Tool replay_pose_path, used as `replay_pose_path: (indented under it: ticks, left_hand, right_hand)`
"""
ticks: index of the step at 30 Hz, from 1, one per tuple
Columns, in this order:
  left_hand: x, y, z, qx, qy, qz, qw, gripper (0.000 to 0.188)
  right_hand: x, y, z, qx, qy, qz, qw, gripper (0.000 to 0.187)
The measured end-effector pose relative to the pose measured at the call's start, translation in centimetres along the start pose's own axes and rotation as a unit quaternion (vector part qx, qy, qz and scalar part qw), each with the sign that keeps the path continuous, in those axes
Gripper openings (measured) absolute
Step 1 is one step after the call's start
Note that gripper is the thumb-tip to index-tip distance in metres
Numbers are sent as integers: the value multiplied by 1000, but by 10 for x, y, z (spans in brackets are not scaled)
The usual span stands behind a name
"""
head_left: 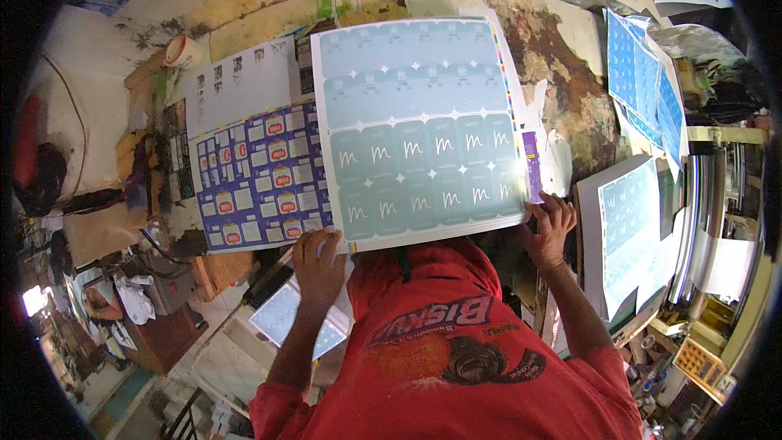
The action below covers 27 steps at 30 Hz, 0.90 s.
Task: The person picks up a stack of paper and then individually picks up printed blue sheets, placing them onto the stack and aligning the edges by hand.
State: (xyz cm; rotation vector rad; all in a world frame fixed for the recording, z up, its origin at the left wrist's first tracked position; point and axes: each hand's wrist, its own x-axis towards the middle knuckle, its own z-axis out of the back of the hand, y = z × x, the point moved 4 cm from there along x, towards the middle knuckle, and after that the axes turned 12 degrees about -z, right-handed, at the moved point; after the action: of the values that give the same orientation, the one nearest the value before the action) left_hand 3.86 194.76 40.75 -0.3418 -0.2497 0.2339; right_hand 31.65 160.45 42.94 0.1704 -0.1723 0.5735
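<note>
Label sheet (pixel 423 143), pale blue-green: lying just off frame centre toward 12 o'clock, printed face up. All directions below are from its middle.

Left hand (pixel 319 262): 7 o'clock, fingers at the lower left corner, slightly bent. Can't tell if it's gripping or just resting there.

Right hand (pixel 551 232): 4 o'clock, fingers bent at the lower right corner. Can't tell whether the corner is pinched.

Purple sheet (pixel 257 195): between 8 and 9 o'clock, its right side going under the label sheet; red and white marks on it.

Blue sheets (pixel 639 73): between 2 and 3 o'clock, overlapping, well apart from the hands.

Paper stack (pixel 627 232): 4 o'clock, thick, similar pale print on top, to the right of the right hand.

Wooden tray (pixel 699 367): between 4 and 5 o'clock, farther out.

Red shirt (pixel 440 358) on the person: 6 o'clock.
</note>
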Motion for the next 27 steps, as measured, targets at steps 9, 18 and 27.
replay_pose_path:
  ticks: [9,18,27]
  left_hand:
    - [100,12,152,-252,-157,-22,954,29]
    - [275,67,218,-336,-259,205,882,44]
    - [288,143,-6,-808,-12,332,486,34]
  right_hand:
    - [122,5,135,411,94,-16,906,28]
    - [331,54,182,477,97,-97,868,42]
    - [341,37,-98,674,502,-280,463,49]
